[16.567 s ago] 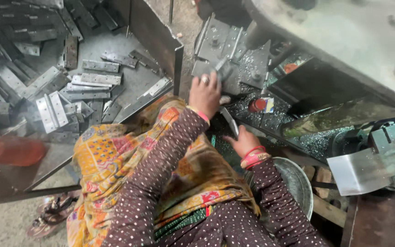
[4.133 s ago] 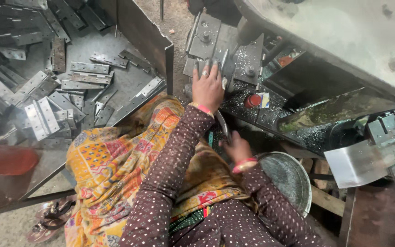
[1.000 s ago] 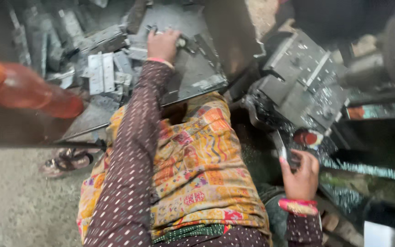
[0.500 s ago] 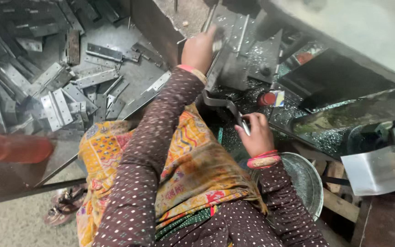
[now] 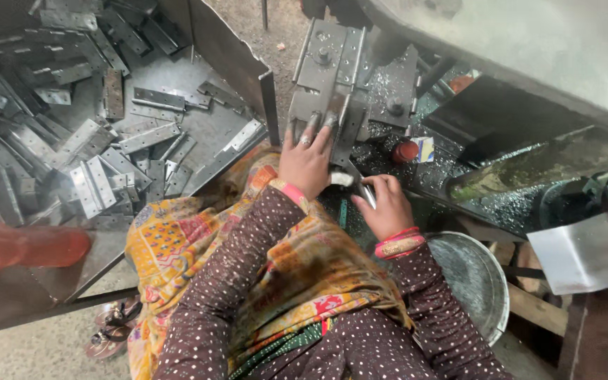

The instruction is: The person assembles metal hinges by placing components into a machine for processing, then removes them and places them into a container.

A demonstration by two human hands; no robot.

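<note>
Head view shows a grey metal plate (image 5: 332, 105) lying on the press bed, straight ahead of the person and just beyond the knees. The left hand (image 5: 306, 158) lies flat on the plate's near edge, fingers (image 5: 312, 130) spread and stretched forward, pressing rather than gripping. Just to its right, the right hand (image 5: 386, 205) is curled closed around a slim metal tool (image 5: 364, 191), whose tip points toward the plate. A small red-capped container (image 5: 407, 150) sits near the right side of the plate, among shiny metal shavings. To the left, a sheet-metal bin (image 5: 219, 53) holds a heap of grey hinges (image 5: 93, 184). A round metal bowl (image 5: 473, 278) rests below the right forearm.
</note>
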